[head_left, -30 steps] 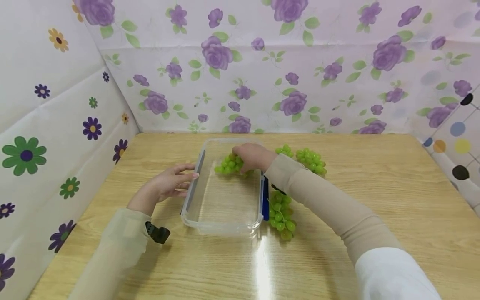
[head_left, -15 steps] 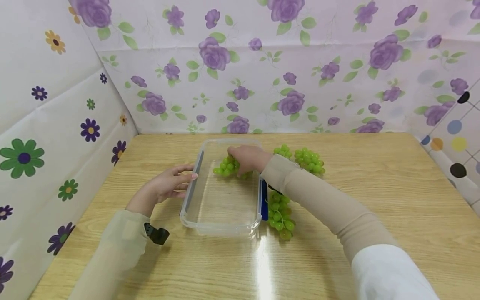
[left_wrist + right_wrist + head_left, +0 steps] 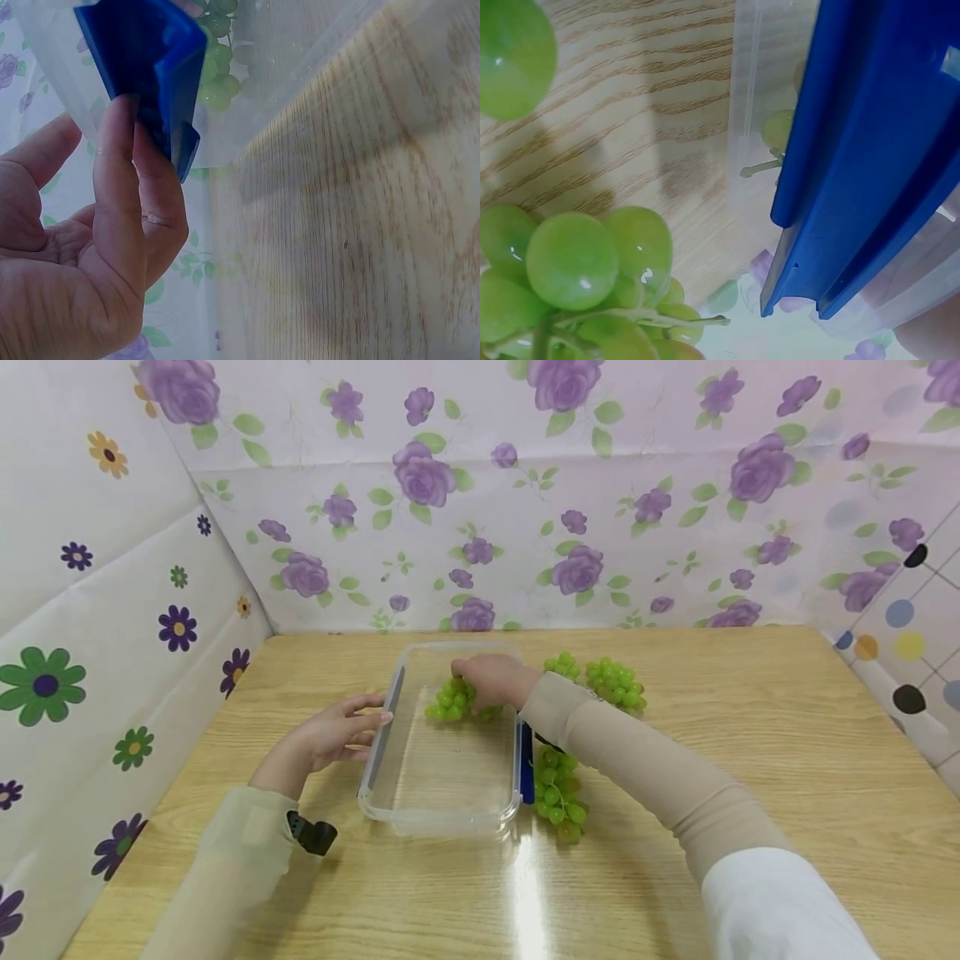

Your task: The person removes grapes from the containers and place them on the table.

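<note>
A clear plastic food container (image 3: pixel 450 821) with blue side latches stands without a lid on the table. Inside its far part, my right hand (image 3: pixel 492 681) grips a bunch of green grapes (image 3: pixel 447 702), fingers curled over it from above and partly hiding it. My left hand (image 3: pixel 333 735) is at the container's left side, fingers extended, with fingertips (image 3: pixel 118 124) touching the blue latch flap (image 3: pixel 146 56). In the right wrist view, the other blue latch (image 3: pixel 855 150) hangs down along the right wall; the right hand is mostly hidden there.
More green grapes lie right of the container: a bunch (image 3: pixel 558 797) close beside its near right side, and bunches (image 3: pixel 615 682) farther back beyond the right forearm. The wooden table (image 3: pixel 750 718) meets a flowered cloth wall (image 3: pixel 525 527) behind and another at left.
The head view has shifted slightly. My right hand stays over the grapes in the container, having moved only a little; my left hand keeps its place at the left side.
</note>
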{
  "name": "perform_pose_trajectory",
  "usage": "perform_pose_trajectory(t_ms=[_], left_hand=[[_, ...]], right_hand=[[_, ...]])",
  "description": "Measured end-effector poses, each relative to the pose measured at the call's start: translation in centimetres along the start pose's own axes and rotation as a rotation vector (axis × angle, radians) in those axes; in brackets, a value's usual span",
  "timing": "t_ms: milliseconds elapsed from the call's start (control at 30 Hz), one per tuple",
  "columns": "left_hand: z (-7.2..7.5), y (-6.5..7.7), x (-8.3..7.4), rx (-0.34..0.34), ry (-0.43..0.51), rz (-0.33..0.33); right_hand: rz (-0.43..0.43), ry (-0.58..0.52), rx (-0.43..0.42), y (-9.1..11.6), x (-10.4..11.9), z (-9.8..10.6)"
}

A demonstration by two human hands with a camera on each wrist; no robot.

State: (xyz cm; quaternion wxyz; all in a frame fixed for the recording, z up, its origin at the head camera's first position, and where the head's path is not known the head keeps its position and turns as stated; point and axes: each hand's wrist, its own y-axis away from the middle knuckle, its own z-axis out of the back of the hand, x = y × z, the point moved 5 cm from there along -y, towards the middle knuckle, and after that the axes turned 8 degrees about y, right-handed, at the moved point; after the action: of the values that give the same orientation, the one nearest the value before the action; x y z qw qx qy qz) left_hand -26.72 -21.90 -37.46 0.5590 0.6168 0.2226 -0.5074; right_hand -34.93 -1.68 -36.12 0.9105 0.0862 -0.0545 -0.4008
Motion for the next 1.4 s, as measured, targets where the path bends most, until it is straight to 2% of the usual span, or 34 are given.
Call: perform_pose_trajectory(t_ms=[167,633,1067,1400], left_hand=[[0.1,0.0,-0.1,-0.002,0.004,-0.010],[0.0,-0.1,0.2,-0.003,0.023,-0.013],[0.2,-0.1,0.3,-0.008,0.035,-0.013],[0.2,-0.1,0.3,-0.003,0.034,-0.021]], right_hand=[[-0.006,-0.023,-0.013,0.1,0.0,0.3],[0.044,-0.074,-0.016,0.7,0.2,0.5],[0.069,-0.067,0.003,1.2,0.5,0.6],[0.087,-0.088,-0.027,1.6,0.6,1.4]])
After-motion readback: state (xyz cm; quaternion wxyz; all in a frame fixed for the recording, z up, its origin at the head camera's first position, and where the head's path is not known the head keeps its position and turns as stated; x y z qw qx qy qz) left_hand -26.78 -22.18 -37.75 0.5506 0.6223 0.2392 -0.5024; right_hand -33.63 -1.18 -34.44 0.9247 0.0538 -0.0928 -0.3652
